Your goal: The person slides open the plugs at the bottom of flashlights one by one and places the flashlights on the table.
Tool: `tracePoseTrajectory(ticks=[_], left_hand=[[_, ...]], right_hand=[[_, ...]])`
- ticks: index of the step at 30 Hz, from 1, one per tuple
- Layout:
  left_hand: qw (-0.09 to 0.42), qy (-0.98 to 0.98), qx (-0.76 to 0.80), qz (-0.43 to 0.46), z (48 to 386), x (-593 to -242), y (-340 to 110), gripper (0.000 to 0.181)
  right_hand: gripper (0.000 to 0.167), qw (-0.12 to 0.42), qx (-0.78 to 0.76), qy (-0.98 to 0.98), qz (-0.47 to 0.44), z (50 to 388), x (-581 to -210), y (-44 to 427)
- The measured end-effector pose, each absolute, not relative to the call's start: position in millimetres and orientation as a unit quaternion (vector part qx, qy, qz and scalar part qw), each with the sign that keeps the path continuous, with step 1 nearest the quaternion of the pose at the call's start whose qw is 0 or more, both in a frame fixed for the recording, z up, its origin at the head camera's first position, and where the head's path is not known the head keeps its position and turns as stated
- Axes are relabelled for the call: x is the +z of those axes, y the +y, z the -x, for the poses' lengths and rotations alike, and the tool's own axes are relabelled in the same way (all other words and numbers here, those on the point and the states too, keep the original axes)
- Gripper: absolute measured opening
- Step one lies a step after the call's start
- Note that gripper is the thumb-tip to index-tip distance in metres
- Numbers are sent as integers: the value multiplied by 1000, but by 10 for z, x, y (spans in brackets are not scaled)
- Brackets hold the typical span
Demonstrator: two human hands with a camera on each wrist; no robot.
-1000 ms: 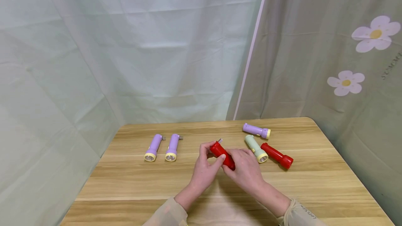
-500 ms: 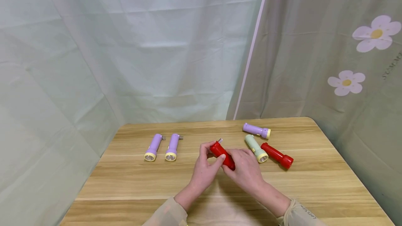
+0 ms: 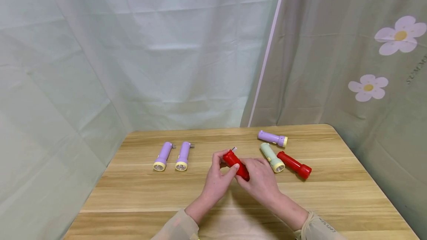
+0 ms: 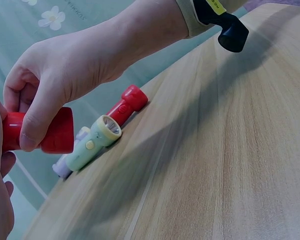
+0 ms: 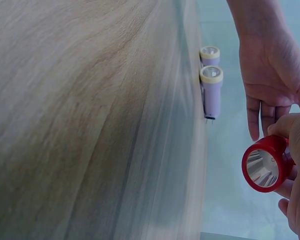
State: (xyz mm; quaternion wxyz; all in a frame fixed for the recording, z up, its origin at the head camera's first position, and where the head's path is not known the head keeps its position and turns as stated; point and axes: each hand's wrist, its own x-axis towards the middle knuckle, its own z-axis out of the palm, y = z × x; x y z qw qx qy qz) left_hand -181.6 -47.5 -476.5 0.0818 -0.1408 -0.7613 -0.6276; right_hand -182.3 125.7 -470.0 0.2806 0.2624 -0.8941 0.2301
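Observation:
Both hands hold one red flashlight (image 3: 235, 161) above the table, metal prongs (image 3: 234, 149) sticking out near its upper end. The left hand (image 3: 217, 182) grips the pronged end, thumb on the body. At the lower right end, the right hand (image 3: 260, 180) pinches the head between thumb and fingers. In the right wrist view the lens (image 5: 262, 168) with its silver reflector faces that camera, and the left hand (image 5: 272, 65) is beyond it. The left wrist view shows the right hand (image 4: 55, 75) with its thumb across the red head (image 4: 59, 131).
Two purple flashlights (image 3: 163, 156) (image 3: 184, 156) with prongs out lie side by side at the left of the wooden table (image 3: 140, 192). To the right lie a purple flashlight (image 3: 271, 138), a pale green one (image 3: 271, 157) and another red one (image 3: 294, 165). Curtains (image 3: 193, 55) hang behind.

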Motion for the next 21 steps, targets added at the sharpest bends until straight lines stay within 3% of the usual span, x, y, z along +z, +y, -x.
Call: tracePoseTrajectory(ticks=[9,21], left_hand=[[56,-761,-632,138,1811,-4741,-507,52],[59,-766,-624,140,1805,-4756,-516,54]], right_hand=[[46,285,230,-891,-269,1818,-4693,1258],[45,266,248,-897,-250,1815,-4706,1247]])
